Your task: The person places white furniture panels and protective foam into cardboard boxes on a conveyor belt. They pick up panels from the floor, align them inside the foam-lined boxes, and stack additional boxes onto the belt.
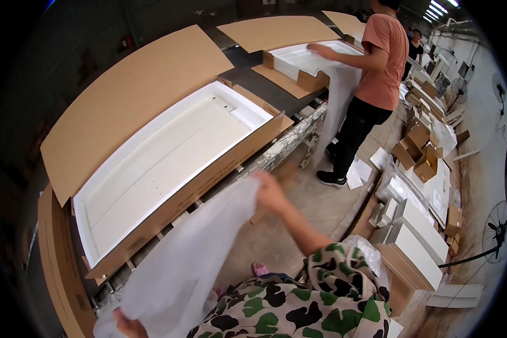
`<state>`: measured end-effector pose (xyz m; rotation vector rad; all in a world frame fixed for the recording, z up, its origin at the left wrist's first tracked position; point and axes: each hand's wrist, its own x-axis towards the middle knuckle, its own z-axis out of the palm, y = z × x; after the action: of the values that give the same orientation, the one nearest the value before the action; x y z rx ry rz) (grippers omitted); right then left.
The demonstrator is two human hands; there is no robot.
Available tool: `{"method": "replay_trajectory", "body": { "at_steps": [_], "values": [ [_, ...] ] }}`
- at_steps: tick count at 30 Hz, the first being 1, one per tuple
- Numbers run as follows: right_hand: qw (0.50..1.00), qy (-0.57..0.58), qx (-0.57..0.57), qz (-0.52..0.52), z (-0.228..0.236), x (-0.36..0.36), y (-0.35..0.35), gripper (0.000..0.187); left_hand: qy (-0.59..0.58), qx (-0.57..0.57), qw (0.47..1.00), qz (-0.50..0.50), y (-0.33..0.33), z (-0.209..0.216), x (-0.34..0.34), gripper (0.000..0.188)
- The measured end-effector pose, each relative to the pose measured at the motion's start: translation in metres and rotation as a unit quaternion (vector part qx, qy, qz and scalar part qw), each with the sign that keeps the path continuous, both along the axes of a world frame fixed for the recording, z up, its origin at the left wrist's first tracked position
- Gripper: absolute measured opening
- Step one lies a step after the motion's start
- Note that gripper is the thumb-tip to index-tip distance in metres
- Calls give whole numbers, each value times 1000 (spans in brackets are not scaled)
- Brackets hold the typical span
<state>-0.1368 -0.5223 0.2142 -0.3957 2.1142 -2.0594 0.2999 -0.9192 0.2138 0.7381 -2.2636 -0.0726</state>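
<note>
A thin white translucent foam sheet stretches between my two hands in front of the roller line. My right hand, at the line's near side, pinches the sheet's upper corner. Low at the left, my left hand is closed on the other end, its fingers partly covered by the sheet. Beyond the sheet lies a long open cardboard carton with its large flap folded back. Inside it, a white foam frame surrounds flat white panels. Neither hand touches the carton.
A co-worker in an orange shirt leans over a second open carton farther along. To the right stand stacked white boards, small cardboard boxes and a fan. A tall cardboard piece borders the left.
</note>
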Motion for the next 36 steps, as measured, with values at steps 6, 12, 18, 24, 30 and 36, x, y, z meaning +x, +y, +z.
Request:
{"method": "replay_trajectory", "body": {
  "at_steps": [6,12,18,24,30,36],
  "values": [
    [929,252,60,-264,81,-52,85,17,-253,-195,930,-179,70,151,-114,83],
    [950,218,-110,-197,121,-15,99,32,-361,-281,889,-34,84,253,-161,19],
    [904,105,404,95,47,-6,123,41,-370,305,871,-105,-2,177,2,19],
    [845,302,426,-114,163,-82,123,16,-44,402,902,-152,-53,259,-84,28],
    [643,452,453,-422,216,-206,79,32,102,227,934,-255,-123,275,-178,19],
    [690,387,371,-487,221,-243,-50,30,83,-157,967,-184,-130,222,-260,42]
  ]
}}
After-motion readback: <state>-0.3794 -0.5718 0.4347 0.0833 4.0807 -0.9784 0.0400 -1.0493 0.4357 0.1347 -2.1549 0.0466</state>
